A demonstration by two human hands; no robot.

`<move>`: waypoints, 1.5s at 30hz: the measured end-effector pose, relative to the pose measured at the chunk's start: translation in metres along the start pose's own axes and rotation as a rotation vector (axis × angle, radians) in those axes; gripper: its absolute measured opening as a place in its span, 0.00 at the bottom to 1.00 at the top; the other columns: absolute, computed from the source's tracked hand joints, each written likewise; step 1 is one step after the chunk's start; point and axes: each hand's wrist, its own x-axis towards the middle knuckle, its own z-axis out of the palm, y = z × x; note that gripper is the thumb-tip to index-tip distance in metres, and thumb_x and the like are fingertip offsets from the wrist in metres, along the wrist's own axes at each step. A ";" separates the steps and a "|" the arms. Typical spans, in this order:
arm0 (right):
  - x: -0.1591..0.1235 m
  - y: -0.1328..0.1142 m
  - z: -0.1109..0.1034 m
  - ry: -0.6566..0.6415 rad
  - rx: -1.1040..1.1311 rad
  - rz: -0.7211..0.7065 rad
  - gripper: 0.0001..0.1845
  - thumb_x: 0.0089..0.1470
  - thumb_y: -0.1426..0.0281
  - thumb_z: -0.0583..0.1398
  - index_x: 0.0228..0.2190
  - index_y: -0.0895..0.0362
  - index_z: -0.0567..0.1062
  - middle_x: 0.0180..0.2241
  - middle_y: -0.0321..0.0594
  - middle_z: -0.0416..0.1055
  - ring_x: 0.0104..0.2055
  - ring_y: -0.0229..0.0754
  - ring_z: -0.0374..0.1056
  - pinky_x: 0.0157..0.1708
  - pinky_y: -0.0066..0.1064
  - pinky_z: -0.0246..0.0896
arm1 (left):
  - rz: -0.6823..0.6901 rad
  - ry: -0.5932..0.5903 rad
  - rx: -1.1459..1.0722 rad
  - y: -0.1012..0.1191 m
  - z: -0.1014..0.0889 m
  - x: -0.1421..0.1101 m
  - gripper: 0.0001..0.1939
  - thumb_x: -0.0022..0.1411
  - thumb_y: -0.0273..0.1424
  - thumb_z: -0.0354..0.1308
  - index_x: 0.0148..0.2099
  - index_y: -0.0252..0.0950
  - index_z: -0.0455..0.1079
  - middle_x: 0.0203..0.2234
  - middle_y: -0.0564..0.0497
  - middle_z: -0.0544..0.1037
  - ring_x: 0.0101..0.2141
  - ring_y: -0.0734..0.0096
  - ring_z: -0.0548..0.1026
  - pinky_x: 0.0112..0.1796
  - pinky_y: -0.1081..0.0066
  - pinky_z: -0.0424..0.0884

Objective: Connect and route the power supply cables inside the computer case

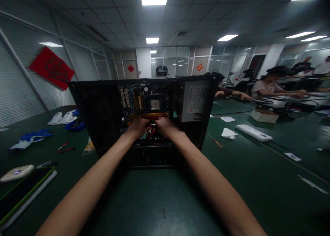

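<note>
A black computer case (96,105) stands on its side edge in front of me with its open side facing me. Inside it sits a motherboard (144,96), with a silver square processor socket area (155,104) and pale slots. Both hands reach into the case at the board's lower edge, close together. My left hand (139,126) has its fingers curled by an orange slot strip. My right hand (165,125) is likewise curled just beside it. Whatever the fingers grip is hidden. Red and dark cables (151,134) hang just below them. A labelled power supply (194,103) fills the upper right.
Pliers (65,147), blue gloves (36,135) and a green-edged phone (28,191) lie to the left. On the right are a screwdriver (215,141), a white power bank-like block (254,133) and a cardboard box (264,115). Other people sit at tables behind.
</note>
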 end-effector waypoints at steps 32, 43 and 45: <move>-0.003 -0.011 -0.002 0.035 -0.052 0.035 0.14 0.61 0.77 0.53 0.45 0.62 0.74 0.47 0.53 0.72 0.47 0.49 0.72 0.44 0.33 0.65 | -0.084 0.072 -0.149 0.014 -0.004 -0.021 0.14 0.63 0.36 0.55 0.39 0.37 0.81 0.33 0.45 0.84 0.35 0.62 0.79 0.35 0.69 0.69; -0.004 -0.011 0.000 0.026 -0.058 0.037 0.14 0.61 0.78 0.53 0.44 0.62 0.75 0.47 0.53 0.72 0.47 0.49 0.72 0.44 0.32 0.65 | -0.199 -0.004 -0.152 0.022 -0.009 -0.026 0.14 0.62 0.39 0.56 0.34 0.37 0.80 0.28 0.45 0.82 0.29 0.63 0.78 0.28 0.71 0.66; -0.004 -0.013 -0.002 0.028 -0.053 0.047 0.13 0.61 0.76 0.53 0.44 0.62 0.75 0.46 0.53 0.72 0.48 0.50 0.72 0.44 0.32 0.65 | -0.186 -0.007 -0.163 0.020 -0.007 -0.026 0.15 0.62 0.39 0.56 0.33 0.37 0.80 0.28 0.45 0.82 0.30 0.63 0.79 0.29 0.70 0.66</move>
